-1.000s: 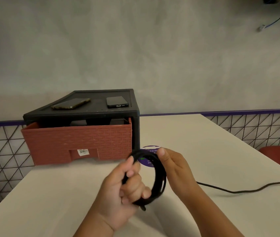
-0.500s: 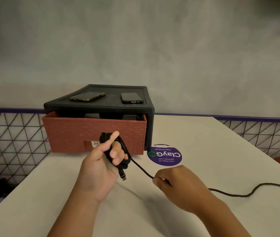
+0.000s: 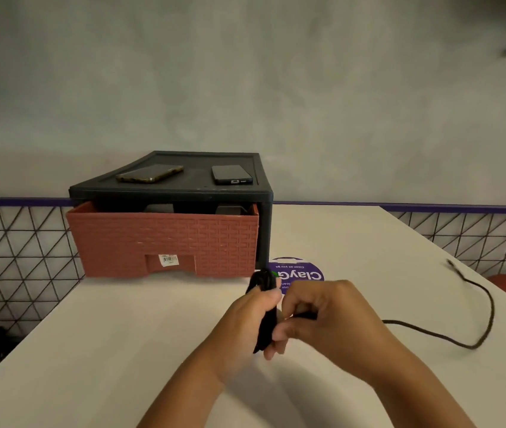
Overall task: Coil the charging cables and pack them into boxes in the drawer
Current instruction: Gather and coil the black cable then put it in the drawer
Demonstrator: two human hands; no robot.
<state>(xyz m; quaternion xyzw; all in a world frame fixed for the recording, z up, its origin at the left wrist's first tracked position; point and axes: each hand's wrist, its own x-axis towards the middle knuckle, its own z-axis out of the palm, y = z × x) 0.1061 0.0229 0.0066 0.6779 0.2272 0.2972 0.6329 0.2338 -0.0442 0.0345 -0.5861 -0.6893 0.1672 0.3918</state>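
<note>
Pale worktop (image 3: 116,350) is filling the lower frame; at centre your left hand (image 3: 242,332) is gripping the coiled charging cable (image 3: 266,325), right hand (image 3: 335,313) pinching its strand alongside. Guide the loose tail (image 3: 489,313), trailing right, into even loops.

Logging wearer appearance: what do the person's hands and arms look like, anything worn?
The left hand and right hand are bare: no gloves, rings or watch visible. The left forearm and right forearm are bare too, no sleeve in view.
</note>
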